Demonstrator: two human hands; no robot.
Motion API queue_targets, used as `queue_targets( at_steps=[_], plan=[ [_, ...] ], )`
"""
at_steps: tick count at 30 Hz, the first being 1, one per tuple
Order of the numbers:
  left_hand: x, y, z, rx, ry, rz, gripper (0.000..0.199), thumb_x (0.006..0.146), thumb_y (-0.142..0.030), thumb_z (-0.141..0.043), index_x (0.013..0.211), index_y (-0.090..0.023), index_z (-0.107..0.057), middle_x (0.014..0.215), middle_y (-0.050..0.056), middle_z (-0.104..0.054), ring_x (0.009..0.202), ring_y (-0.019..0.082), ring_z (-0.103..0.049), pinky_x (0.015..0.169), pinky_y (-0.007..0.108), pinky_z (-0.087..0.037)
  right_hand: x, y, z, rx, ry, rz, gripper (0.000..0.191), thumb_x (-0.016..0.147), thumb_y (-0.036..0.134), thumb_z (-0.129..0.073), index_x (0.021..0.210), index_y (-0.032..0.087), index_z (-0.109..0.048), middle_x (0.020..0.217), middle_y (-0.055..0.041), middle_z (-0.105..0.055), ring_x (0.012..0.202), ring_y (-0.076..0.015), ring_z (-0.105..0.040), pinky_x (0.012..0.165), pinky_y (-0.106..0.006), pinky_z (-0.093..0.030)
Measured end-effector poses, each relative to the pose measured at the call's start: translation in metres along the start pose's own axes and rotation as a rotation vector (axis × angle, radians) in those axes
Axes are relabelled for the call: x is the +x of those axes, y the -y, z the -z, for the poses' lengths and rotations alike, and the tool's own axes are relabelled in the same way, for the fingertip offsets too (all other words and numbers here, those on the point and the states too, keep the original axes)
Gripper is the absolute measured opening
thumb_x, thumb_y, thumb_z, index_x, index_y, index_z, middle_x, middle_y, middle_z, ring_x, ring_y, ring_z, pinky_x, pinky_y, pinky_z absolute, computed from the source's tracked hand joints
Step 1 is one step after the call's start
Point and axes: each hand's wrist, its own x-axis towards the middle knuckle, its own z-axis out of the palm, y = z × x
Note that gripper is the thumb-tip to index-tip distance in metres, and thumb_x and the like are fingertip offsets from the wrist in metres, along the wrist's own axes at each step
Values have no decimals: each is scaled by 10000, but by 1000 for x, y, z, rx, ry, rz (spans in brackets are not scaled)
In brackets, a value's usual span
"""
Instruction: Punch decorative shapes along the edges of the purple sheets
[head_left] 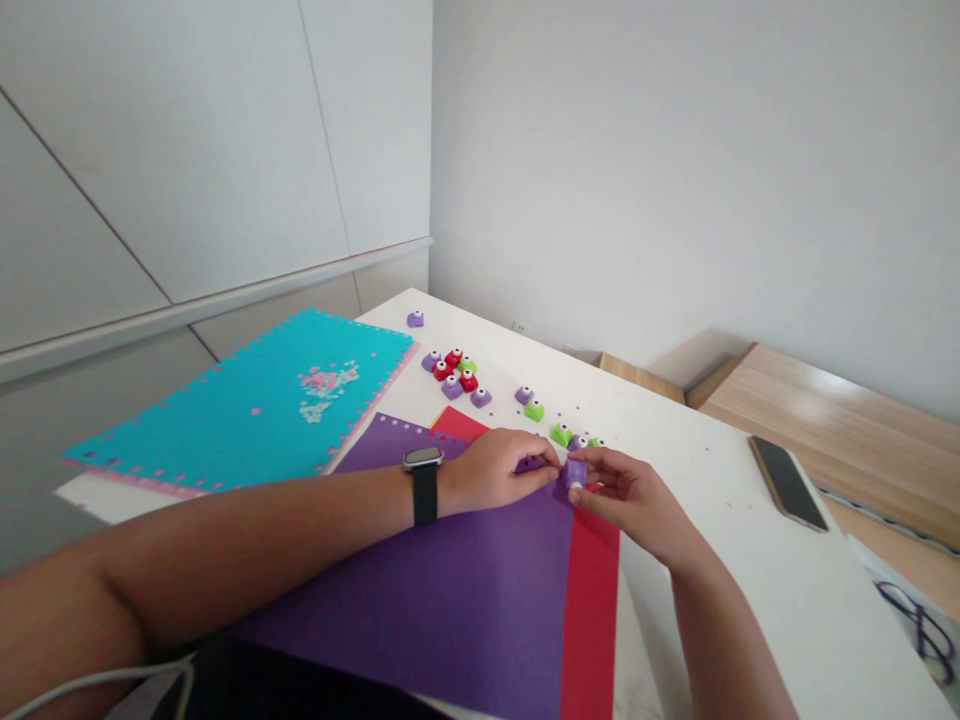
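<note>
A large purple paper sheet point(450, 590) lies before me, with small holes punched along its far edge. My left hand point(504, 468), with a dark-banded watch on its wrist, rests over the sheet's far right corner. Its thumb and fingertips close together on the paper's edge there. In my right hand point(626, 490) a small purple craft punch point(574, 474) is gripped between thumb and fingers at that same edge, right beside the left fingertips. Under the purple sheet shows a red paper sheet point(591, 610). Just beyond my hands stand green punches point(561, 434) and purple ones.
A blue sheet point(270, 370) with hole-punched edges lies at left over pink paper, bearing small paper cut-outs point(328, 380). Several red, green and purple punches point(452, 386) cluster farther back. A phone point(787, 482) lies at right, near a wooden cabinet point(832, 400). Walls stand behind and left.
</note>
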Motion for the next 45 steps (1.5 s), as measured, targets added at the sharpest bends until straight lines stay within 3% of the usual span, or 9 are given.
queue_targets(
  at_steps=[12,17,23,34,40,45],
  plan=[
    [0,-2,0,-100,-22,31,135,972,-258,-631,1046,-196,-725,997,34,-763,923,179,-700,825,259,-482,2,-4,-2,66,58,-13,378,770,358,-863,1094,243,-706,948,-31,-738,912,-233,-692,880,-405,-560],
    [0,-2,0,-150,-8,50,154,977,-270,-632,1060,-194,-737,1011,39,-772,915,176,-707,828,257,-492,3,-4,-4,37,91,25,341,813,365,-829,1104,242,-700,1056,-48,-727,982,-231,-680,922,-396,-547],
    [1,-4,2,-128,-8,60,163,980,-284,-623,1042,-189,-741,991,44,-772,901,182,-705,812,255,-498,3,-8,-3,-14,104,60,342,867,345,-781,1176,237,-682,1047,-51,-712,949,-221,-659,834,-351,-554],
    [1,-6,1,-129,-54,67,142,985,-277,-613,987,-189,-723,963,41,-753,901,184,-697,820,271,-507,9,-9,-12,-51,9,111,260,881,379,-763,1065,211,-690,954,-30,-687,869,-194,-622,791,-319,-513],
    [0,-9,4,-203,-90,6,279,949,-316,-672,1200,-192,-666,1084,59,-732,1000,195,-693,914,300,-523,10,-11,-16,-59,-30,130,252,881,392,-761,1052,219,-691,940,-36,-706,888,-212,-641,796,-338,-527],
    [0,-2,3,-135,-90,6,273,939,-274,-671,1204,-208,-666,1105,59,-733,1020,203,-691,933,320,-521,10,-14,-8,70,-49,33,340,869,425,-774,1123,229,-664,898,-26,-682,836,-195,-648,757,-352,-569]
  ],
)
